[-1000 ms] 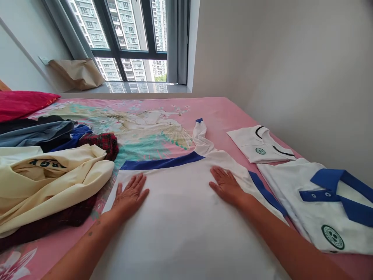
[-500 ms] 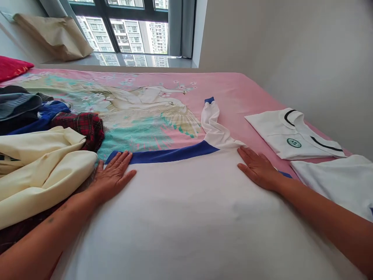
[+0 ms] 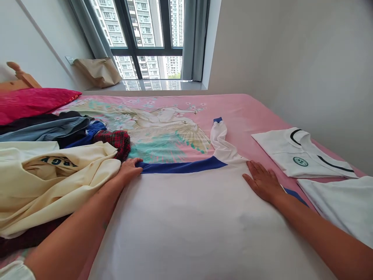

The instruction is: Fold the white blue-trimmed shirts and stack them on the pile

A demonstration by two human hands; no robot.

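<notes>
A white shirt [image 3: 186,217] with a blue hem band [image 3: 180,167] lies spread flat on the pink bed sheet [image 3: 239,109] in front of me. My left hand [image 3: 128,170] is closed in a pinch on the left corner of the blue band. My right hand [image 3: 264,181] lies flat and open on the shirt's right side, just below a white sleeve [image 3: 221,142] with a blue cuff that stretches away from me.
A heap of clothes lies at the left: a cream garment [image 3: 52,179], a red plaid piece [image 3: 116,140], dark and blue items, a red pillow [image 3: 32,103]. Two folded white shirts [image 3: 303,157] [image 3: 344,204] lie at the right by the wall. A window and a paper bag [image 3: 97,72] are behind.
My left hand went from lying flat on the shirt to pinching the left corner of the blue band. My right hand stayed flat on the right side. The camera tilted.
</notes>
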